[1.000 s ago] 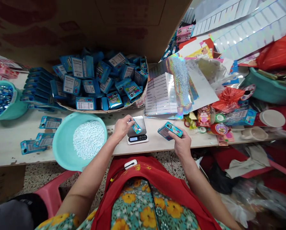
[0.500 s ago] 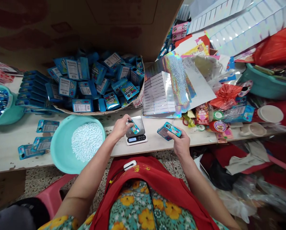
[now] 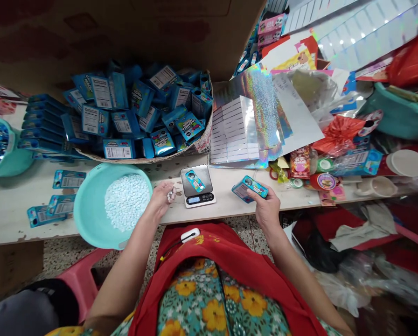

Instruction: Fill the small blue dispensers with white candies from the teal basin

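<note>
My left hand [image 3: 162,197] hovers over the table edge between the teal bowl [image 3: 90,219] of small white candies [image 3: 126,201] and the digital scale [image 3: 197,186]. Its fingers are curled round a few white candies. A small blue packet [image 3: 195,180] lies alone on the scale's pan. My right hand [image 3: 267,207] grips a blue candy box [image 3: 249,189] just right of the scale, above the table.
A basket [image 3: 202,144] heaped with blue boxes stands behind the bowl. Flat blue cartons [image 3: 60,191] lie at the left, beside a teal tub [image 3: 6,161] of blue wrapped sweets. Holographic sheets [image 3: 254,121], bags and clutter fill the right side. A pink stool [image 3: 78,280] stands below.
My left hand let go of the small blue packet on the scale and drew back left toward the bowl, now with white candies in its fingers. The right hand stayed put.
</note>
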Demonstrator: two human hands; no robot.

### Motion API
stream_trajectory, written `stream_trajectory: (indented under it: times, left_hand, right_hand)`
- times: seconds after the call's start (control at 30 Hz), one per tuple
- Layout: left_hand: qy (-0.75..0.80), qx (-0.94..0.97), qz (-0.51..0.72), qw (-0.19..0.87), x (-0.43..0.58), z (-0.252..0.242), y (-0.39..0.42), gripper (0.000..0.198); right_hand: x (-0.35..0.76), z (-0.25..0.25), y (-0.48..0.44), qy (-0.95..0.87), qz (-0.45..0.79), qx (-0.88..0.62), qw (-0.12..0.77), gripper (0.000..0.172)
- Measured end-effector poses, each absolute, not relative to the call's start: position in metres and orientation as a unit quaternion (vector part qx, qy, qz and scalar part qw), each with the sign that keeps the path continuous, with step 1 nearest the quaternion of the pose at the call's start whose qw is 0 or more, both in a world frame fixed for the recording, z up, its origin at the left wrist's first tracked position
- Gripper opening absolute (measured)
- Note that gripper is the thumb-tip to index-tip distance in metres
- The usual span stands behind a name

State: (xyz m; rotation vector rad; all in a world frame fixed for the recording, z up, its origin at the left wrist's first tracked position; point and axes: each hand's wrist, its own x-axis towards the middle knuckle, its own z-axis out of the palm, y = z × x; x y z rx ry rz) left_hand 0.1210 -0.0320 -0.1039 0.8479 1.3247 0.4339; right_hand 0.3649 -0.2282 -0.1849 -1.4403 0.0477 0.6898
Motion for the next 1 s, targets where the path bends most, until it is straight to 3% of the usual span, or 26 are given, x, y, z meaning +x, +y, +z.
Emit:
stream_trajectory:
  times: [0.23,0.47,0.67,0.87,1.0]
  left_hand:
    - [0.62,0.571,0.06,0.534,0.1,-0.148,-0.062,0.033]
    - [0.65,0.637,0.055,0.411,0.091,-0.187,-0.07,0.021]
    - [0.637,0.663,0.042,0.39,0.094,-0.192,-0.072,0.028]
    - [0.621,0.684,0.005,0.383,0.099,-0.195,-0.071,0.015]
    - [0.608,0.69,0.007,0.393,0.089,-0.191,-0.065,0.017]
  right_hand:
    - [0.364,-0.188,-0.227,0.014,0.317,-0.647,0.693,0.051]
    - [0.365,-0.188,-0.228,0.017,0.317,-0.651,0.689,0.052]
    - [0.365,-0.187,-0.231,0.021,0.314,-0.659,0.683,0.052]
    - [0.365,-0.189,-0.231,0.009,0.315,-0.666,0.676,0.052]
    - [0.365,-0.192,-0.229,0.0,0.313,-0.669,0.675,0.053]
